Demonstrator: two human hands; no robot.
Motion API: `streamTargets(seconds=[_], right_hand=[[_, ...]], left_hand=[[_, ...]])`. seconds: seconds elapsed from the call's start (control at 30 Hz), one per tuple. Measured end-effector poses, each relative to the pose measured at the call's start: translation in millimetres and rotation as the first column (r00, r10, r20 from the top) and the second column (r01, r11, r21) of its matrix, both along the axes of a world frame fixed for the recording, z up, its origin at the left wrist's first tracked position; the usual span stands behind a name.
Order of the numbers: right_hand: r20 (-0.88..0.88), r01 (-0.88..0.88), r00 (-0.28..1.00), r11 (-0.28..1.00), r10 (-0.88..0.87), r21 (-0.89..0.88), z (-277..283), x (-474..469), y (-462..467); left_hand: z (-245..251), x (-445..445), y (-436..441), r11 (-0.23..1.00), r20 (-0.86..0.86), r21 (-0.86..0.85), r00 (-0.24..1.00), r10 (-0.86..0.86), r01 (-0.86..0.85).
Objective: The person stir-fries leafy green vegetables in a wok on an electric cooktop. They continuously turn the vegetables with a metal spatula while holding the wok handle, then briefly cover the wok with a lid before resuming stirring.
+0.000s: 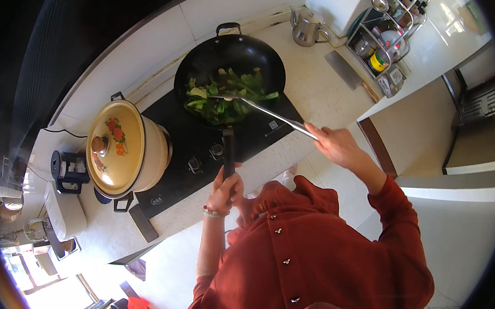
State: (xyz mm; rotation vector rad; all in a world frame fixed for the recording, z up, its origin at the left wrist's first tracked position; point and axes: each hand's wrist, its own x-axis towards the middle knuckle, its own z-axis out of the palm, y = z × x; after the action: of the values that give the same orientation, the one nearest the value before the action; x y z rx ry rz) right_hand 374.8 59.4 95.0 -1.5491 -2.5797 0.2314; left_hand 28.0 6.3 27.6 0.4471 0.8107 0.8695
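Note:
A black wok (254,54) sits on the right part of a black glass cooktop (170,149), with chopped green vegetables (220,107) and pale slices in it. My left hand (226,189), wearing a bead bracelet, is closed around the wok's long dark handle (229,149). In my right hand (336,144) is the shaft of a metal spatula (272,114); its blade reaches in among the greens, partly hidden by them. Left of the wok, an enamel pot (154,156) with a yellow flowered lid (122,163) stands on the cooktop.
A steel kettle (306,29) stands beyond the wok at right. Nearby, a cleaver (346,71) lies flat on the counter beside a metal rack (374,34) of bottles. At left are a dark-handled jug (67,172) and a white box-like object (67,213).

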Motion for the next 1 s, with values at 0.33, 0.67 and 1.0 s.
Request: streamTargets(seconds=[0.33, 0.67, 1.0], right_hand=[[-0.237, 0.23, 0.918, 0.913, -0.319, -0.338, 66, 1, -52], [-0.259, 0.093, 0.949, 0.942, -0.182, -0.321, -6, -13, 9], [-0.083, 0.118, 0.986, 0.961, -0.143, -0.25, 6, 3, 27]], left_hand=[[-2, -1, -1, 1.0, 0.075, 0.001, 0.997, 0.005, -0.005], [1, 3, -3, 0.997, 0.065, -0.041, 0.996, 0.065, -0.063], [6, 2, -3, 0.998, 0.046, -0.019, 0.997, 0.064, -0.063]])
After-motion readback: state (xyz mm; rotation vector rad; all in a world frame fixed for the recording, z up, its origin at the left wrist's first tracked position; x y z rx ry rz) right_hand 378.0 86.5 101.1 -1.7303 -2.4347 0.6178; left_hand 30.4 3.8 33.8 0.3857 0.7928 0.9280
